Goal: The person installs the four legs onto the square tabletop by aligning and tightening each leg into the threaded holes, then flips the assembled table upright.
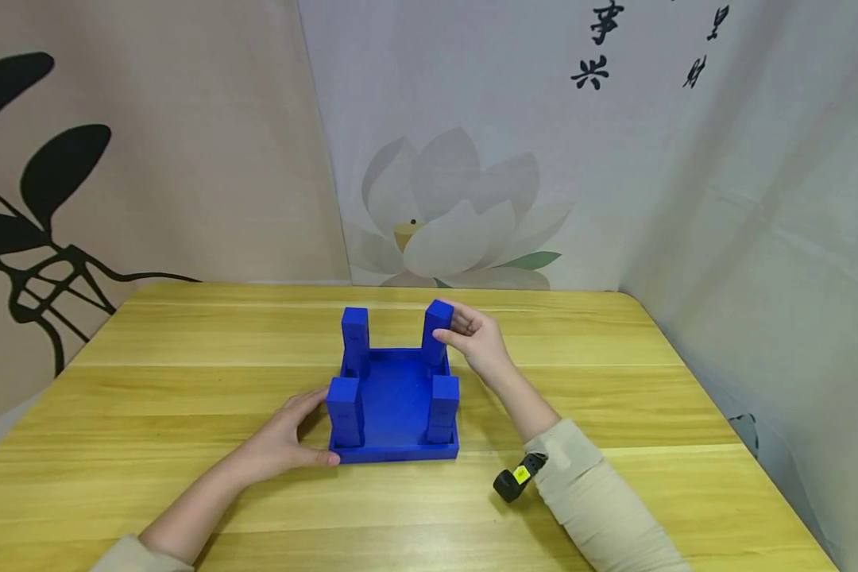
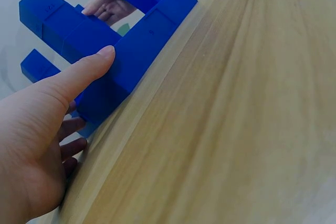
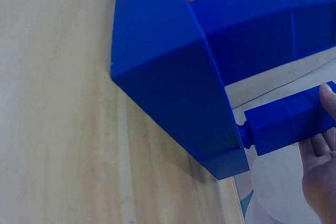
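Observation:
A shallow blue square base [image 1: 396,409] with a raised rim lies on the table, a blue post standing at each corner. At the far right corner, my right hand [image 1: 477,342] holds one post [image 1: 436,330] between thumb and fingers. This post leans slightly. In the right wrist view a narrow peg [image 3: 245,135] shows between the held post's lower end and the base. My left hand [image 1: 280,441] grips the base at its near left corner, thumb on the front wall and fingers along the left side. The near left post [image 1: 345,411] stands beside that hand.
The wooden table [image 1: 186,349] extends around the base. A black strap-like device [image 1: 518,477] with a yellow label sits by the right cuff. Behind the table hangs a printed cloth [image 1: 465,95] with a lotus and dark characters.

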Demonstrator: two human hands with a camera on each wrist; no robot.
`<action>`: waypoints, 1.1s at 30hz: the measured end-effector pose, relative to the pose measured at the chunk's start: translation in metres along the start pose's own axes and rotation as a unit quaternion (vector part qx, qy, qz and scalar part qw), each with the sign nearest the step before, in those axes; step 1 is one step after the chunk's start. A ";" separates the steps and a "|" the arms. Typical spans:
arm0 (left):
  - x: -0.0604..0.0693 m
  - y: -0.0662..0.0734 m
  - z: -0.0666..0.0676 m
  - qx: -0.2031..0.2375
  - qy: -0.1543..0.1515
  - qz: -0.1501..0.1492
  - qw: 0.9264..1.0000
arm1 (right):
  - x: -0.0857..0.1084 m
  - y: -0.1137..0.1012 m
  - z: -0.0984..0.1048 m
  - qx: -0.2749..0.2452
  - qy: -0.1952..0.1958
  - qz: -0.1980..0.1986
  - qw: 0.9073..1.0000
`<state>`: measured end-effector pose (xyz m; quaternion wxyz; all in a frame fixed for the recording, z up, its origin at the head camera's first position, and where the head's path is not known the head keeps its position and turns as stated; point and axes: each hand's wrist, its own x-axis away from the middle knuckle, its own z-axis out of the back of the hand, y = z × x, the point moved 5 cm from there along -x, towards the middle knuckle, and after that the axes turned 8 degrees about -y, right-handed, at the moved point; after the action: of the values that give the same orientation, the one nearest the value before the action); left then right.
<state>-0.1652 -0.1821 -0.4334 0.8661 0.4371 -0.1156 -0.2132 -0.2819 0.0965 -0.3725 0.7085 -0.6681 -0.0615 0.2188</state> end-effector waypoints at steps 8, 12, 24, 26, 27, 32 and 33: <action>0.000 0.001 0.001 -0.004 0.001 0.000 1.000 | 0.009 -0.025 -0.009 0.026 0.031 -0.005 0.999; 0.000 0.002 0.001 0.001 -0.002 0.002 1.000 | 0.010 -0.027 -0.012 0.026 0.044 -0.006 0.999; 0.001 0.002 -0.001 0.001 -0.001 0.004 1.000 | 0.007 -0.024 -0.010 0.023 -0.002 -0.013 1.000; 0.001 0.002 -0.001 0.002 -0.001 0.005 1.000 | 0.006 -0.024 -0.009 0.034 -0.020 -0.014 0.999; 0.001 0.002 -0.001 0.002 -0.001 0.006 1.000 | 0.004 -0.021 -0.007 0.035 -0.029 -0.014 0.999; 0.000 0.002 0.000 0.004 -0.005 0.013 1.000 | -0.007 -0.004 -0.002 0.019 -0.069 -0.003 0.997; 0.001 0.002 0.000 0.005 -0.005 0.013 1.000 | -0.009 0.000 0.000 0.016 -0.078 0.001 0.997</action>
<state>-0.1642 -0.1814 -0.4320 0.8660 0.4390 -0.1271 -0.2031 -0.2894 0.0926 -0.3706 0.7118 -0.6380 -0.1125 0.2714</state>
